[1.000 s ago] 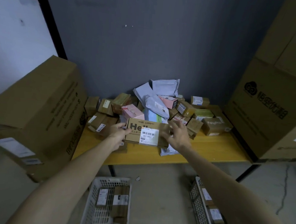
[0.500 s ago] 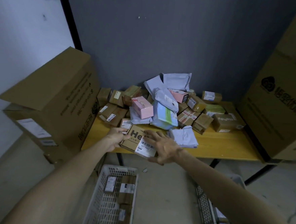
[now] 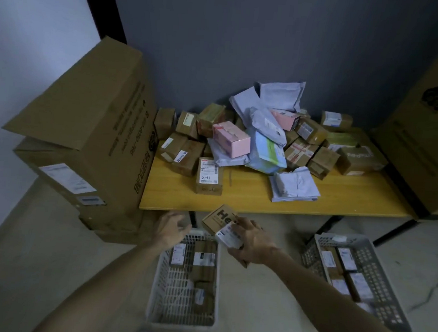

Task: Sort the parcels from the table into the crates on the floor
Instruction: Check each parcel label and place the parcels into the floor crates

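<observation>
In the head view, the flat brown cardboard parcel printed with dark letters and carrying a white shipping label point(image 3: 220, 217) is off the yellow wooden table point(image 3: 249, 199). It is held in the air just in front of the table's near edge, above the far end of the white lattice plastic crate on the left point(image 3: 155, 299). It looks like a thin, stiff carton, probably light since one hand carries it tilted without sagging. The board should stand up to a firm pinch across its faces or along the long edges. The glossy label may be a little slick, so bare cardboard is the safer place for the fingers. The right hand point(image 3: 254, 243) clasps the parcel's near end, with the fingers laid over the labelled face and the thumb seemingly underneath, though the thumb's contact is hidden. The left hand point(image 3: 171, 228) hovers just beside the parcel without touching it, its fingers loosely curled and spread and holding nothing. Several labelled brown boxes already lie in this crate, and more lie in the grey lattice plastic crate on the right point(image 3: 378, 267). A heap of brown boxes, pink boxes and pale mailer bags waits on the table.
</observation>
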